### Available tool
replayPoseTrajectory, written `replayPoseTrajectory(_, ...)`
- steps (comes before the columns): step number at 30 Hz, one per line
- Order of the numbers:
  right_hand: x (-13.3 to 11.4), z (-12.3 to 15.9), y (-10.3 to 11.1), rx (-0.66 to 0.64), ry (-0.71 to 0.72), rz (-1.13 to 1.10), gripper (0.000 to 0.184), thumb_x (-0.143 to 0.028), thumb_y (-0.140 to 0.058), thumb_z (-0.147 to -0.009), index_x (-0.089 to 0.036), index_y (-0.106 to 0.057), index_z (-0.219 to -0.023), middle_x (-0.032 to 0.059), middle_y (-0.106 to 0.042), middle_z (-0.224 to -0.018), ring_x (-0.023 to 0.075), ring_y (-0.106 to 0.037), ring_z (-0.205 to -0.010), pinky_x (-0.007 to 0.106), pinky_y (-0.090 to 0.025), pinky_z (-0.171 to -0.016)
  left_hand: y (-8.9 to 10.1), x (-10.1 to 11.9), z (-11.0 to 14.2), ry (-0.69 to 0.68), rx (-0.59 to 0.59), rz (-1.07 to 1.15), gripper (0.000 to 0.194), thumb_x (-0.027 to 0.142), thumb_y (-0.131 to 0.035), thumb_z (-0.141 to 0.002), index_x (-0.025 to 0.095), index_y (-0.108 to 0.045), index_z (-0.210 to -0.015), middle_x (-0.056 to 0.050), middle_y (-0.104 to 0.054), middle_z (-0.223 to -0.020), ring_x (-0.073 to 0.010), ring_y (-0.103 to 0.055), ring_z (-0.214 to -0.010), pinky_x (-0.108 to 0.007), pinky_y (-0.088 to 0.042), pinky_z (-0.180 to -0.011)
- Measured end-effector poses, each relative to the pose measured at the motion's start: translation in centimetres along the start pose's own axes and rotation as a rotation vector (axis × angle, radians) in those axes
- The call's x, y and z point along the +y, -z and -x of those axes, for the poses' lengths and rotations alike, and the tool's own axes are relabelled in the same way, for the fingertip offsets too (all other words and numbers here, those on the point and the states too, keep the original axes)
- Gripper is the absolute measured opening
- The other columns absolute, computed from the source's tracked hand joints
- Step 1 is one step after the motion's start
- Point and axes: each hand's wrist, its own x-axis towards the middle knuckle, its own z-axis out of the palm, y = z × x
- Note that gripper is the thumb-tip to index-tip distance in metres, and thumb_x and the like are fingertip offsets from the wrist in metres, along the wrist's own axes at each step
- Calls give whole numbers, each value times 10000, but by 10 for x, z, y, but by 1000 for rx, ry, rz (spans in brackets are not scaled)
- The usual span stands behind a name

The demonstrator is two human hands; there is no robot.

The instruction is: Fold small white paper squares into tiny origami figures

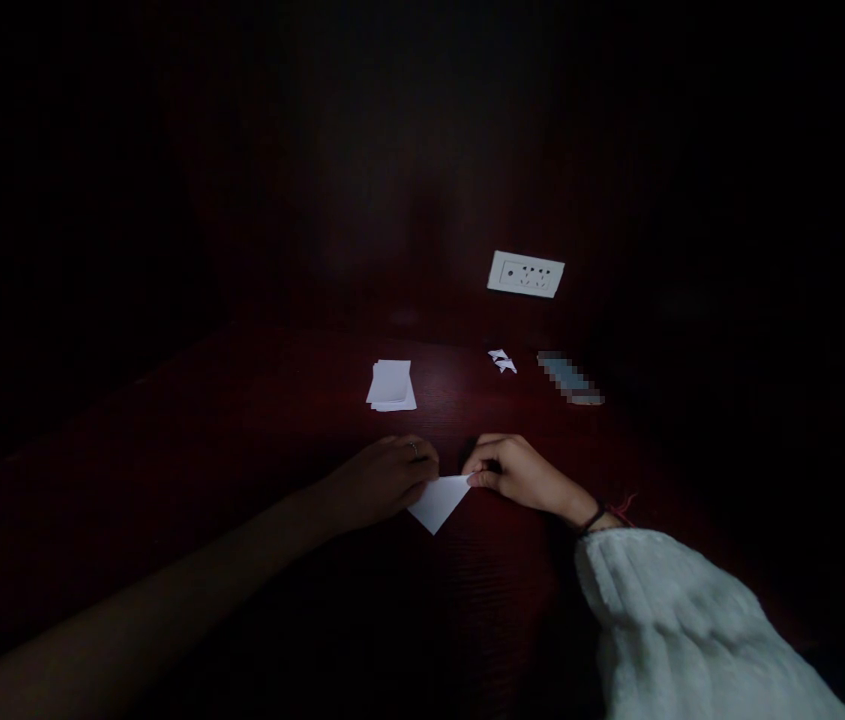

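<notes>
A white sheet of paper (437,503), folded into a triangle, lies between my hands with its point toward me. My left hand (397,475), a ring on one finger, is closed on the paper's left corner and covers part of it. At the right corner, my right hand (512,472) pinches the paper between thumb and fingers. Beyond my left hand sits a small stack of white paper sheets (390,384), slightly fanned. Past my right hand are small folded white paper pieces (502,361).
The dark red table (294,400) meets a dark wall with a white socket plate (526,274). A flat, pixelated bluish object (570,379) lies at the right, beyond my right hand. The surroundings are very dim.
</notes>
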Motion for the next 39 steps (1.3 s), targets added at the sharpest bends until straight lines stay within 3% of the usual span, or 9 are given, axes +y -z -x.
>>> replayPoseTrajectory(9,-1,0,4,-38,130,233,151,-102,-481,-733,-179,-604,-774,10,-557,-749,105,-487,-742,241,-303,-718,-8,-3,-4,-12,23,51,262,180,-400,-800,269,-481,-1032,1,-451,-1064,-157,-378,-993,-317,-301,-837)
replayPoseTrajectory(21,-5,2,12,-130,211,430,191,-124,-417,-767,-174,-583,-687,15,-532,-731,121,-440,-756,260,-267,-701,-10,-7,-2,-53,-44,-42,406,116,-427,-757,279,-399,-1128,-12,-414,-1145,-189,-321,-1071,-357,-275,-870)
replayPoseTrajectory(33,-8,4,19,-175,195,434,155,-111,-451,-735,-174,-579,-676,-5,-545,-722,99,-459,-754,254,-282,-733,-11,-9,-3,-56,-40,-113,456,90,-436,-743,321,-384,-1132,17,-437,-1138,-205,-259,-1132,-354,-263,-872)
replayPoseTrajectory(39,3,6,27,-210,110,433,123,-107,-494,-708,-174,-589,-670,-6,-562,-713,104,-493,-739,260,-297,-732,-14,-14,-1,-51,-44,-113,464,90,-431,-742,320,-376,-1142,11,-422,-1157,-208,-258,-1132,-363,-262,-877)
